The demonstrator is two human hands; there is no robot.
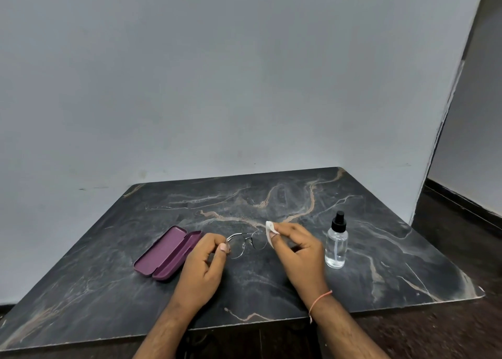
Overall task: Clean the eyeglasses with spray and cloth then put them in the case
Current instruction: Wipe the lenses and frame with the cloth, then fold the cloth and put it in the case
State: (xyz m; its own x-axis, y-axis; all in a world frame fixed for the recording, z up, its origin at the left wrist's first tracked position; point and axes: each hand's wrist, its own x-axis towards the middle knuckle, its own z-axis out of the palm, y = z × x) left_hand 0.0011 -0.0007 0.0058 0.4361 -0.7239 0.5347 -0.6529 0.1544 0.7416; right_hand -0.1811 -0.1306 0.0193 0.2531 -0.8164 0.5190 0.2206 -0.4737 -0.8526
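Thin metal-framed eyeglasses (245, 242) are held just above the dark marble slab (271, 195). My left hand (206, 261) pinches their left end between thumb and fingers. My right hand (296, 247) pinches a small white cloth (270, 229) against the right lens. A purple glasses case (168, 252) lies open to the left of my left hand. A clear spray bottle (336, 243) with a black nozzle stands upright to the right of my right hand.
The slab lies on a dark wooden floor (434, 331) against a grey wall (244, 87). A wall corner (445, 119) rises at the right, with floor beyond it. A thin cord bracelet (319, 300) is on my right wrist.
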